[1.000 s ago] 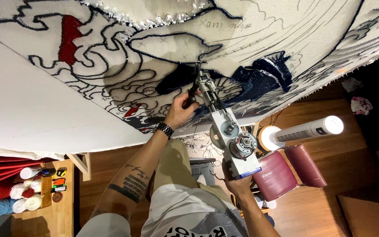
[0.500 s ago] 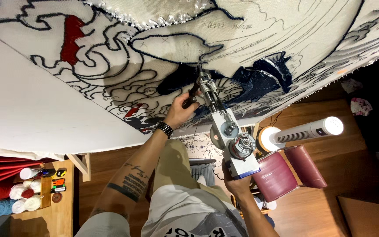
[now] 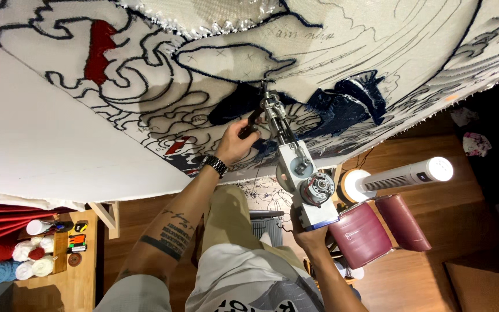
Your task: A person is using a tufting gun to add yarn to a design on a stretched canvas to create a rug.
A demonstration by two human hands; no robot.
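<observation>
- Stretched canvas (image 3: 59, 144), line-drawn, fills the far background.
- My left hand (image 3: 237, 143) grips the tufting gun's (image 3: 295, 167) front handle.
- My right hand (image 3: 310, 236) holds its rear grip.

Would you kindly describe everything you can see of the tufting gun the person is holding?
The tufting gun is a long tool with a pale blue-grey body, an exposed round motor and gear wheel near its rear, and a slim metal needle assembly at the front. It is tilted, its tip pressed against the stretched canvas beside dark blue tufted patches. The left hand grips its black front handle; the right hand holds the rear.
</observation>
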